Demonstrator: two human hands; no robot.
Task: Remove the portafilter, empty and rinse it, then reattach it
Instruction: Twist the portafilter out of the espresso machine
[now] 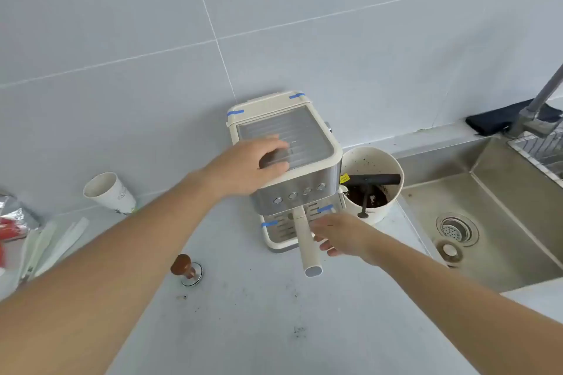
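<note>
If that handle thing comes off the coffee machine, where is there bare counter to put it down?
The widest bare counter lies in front of the espresso machine, between the tamper and the sink. It is crowded left, by the paper cup and wrappers, and right of the machine, by the knock box.

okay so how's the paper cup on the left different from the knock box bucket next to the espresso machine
The paper cup is smaller and leans tilted against the wall; the knock box is wider and stands upright. The paper cup looks empty inside, while the knock box holds dark coffee grounds and has a black bar across it. Both are off-white, round and open-topped.
</note>
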